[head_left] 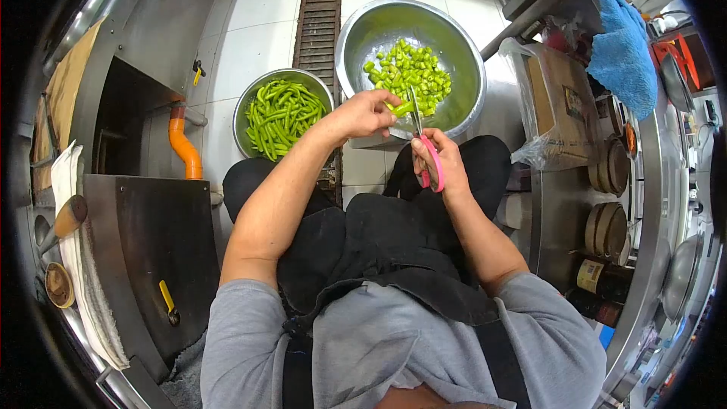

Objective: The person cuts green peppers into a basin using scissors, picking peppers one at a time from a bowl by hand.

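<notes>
My left hand [366, 114] pinches a green pepper [403, 109] above the near rim of a large steel bowl [468, 53]. Pink-handled scissors [433, 163] are in my right hand [447, 160], its fingers through the loops. Their blades point away from me and meet the pepper; whether they are parted I cannot tell. Cut pepper pieces [409, 68] lie in the large bowl below. To the left, a smaller steel bowl [241, 110] holds many whole long green peppers [282, 115].
A floor drain grate [318, 23] runs between the bowls over white tiles. At left are steel cabinets [148, 257] and an orange pipe [182, 144]. To the right stand a plastic-wrapped cardboard box [562, 106], a blue towel [622, 49] and shelves with bottles [602, 276].
</notes>
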Action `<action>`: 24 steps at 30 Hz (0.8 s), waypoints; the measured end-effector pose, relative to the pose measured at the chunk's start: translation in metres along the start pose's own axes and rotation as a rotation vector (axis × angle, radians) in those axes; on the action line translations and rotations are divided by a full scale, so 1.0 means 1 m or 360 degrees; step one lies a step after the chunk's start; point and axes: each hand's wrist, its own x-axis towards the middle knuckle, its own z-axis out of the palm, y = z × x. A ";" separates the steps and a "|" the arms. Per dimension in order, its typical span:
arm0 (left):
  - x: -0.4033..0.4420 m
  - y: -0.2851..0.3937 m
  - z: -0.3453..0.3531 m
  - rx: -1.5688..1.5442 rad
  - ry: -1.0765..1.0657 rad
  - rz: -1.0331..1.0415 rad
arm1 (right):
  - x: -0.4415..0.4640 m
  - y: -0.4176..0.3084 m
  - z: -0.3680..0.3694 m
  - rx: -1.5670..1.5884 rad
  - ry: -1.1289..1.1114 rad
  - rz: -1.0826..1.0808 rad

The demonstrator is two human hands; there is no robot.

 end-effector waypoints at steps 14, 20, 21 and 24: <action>0.007 -0.004 0.004 0.0096 0.0277 0.0015 | -0.007 0.016 -0.003 0.0003 -0.0022 -0.0010; 0.009 -0.011 0.006 0.0088 0.0065 0.0174 | 0.000 0.006 0.000 -0.0060 -0.0012 -0.0029; 0.009 -0.013 0.004 0.0097 0.0066 0.0226 | 0.000 0.006 0.000 -0.0062 -0.0015 -0.0027; 0.011 -0.016 0.004 0.0148 0.0103 0.0170 | 0.002 0.009 -0.003 -0.0014 -0.0042 0.0025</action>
